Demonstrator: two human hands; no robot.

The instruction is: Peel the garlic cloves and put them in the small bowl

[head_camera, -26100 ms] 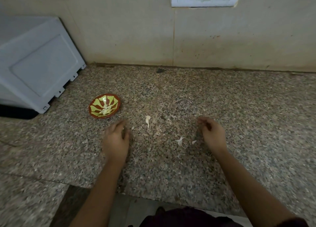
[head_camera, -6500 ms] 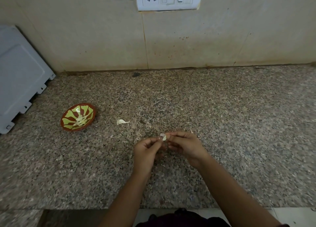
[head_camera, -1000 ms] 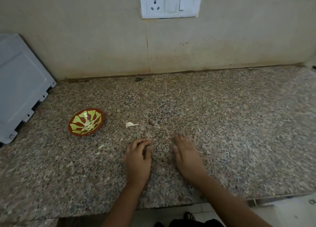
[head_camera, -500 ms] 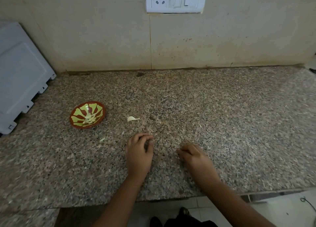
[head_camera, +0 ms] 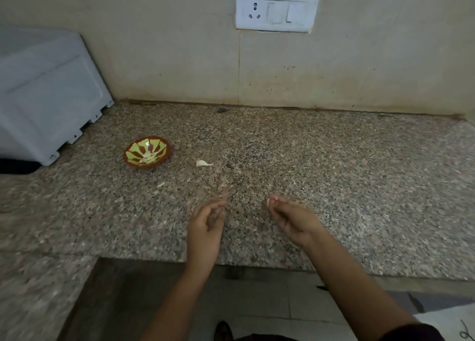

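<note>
Since half a second ago both hands have come up off the counter, where they lay knuckles up, and turned thumb-side up, well apart from each other. My left hand hangs over the near part of the stone with the forefinger reaching forward and the thumb close beneath it. The tips are smeared by motion, so I cannot tell whether they pinch anything. My right hand has its fingers loosely curled and lying side by side, nails showing, and I see nothing held in them.

The small bowl, red-brown with yellow-green petals, sits on the counter to the far left of my left hand. Pale peeled garlic cloves lie in its bottom. Between the bowl and my hands, nearer the bowl, one white piece with a thin tail lies on the stone, perhaps an unpeeled clove or only a husk. A few small pale scraps lie closer to me, left of the left hand.

A grey-white plastic box stands tilted at the far left, its lower edge near the bowl but not touching it. A white switch plate with a socket is on the wall behind. A dark speck sits where the counter meets the wall. Below the counter edge I see floor tiles and a dark sleeve at my right elbow
</note>
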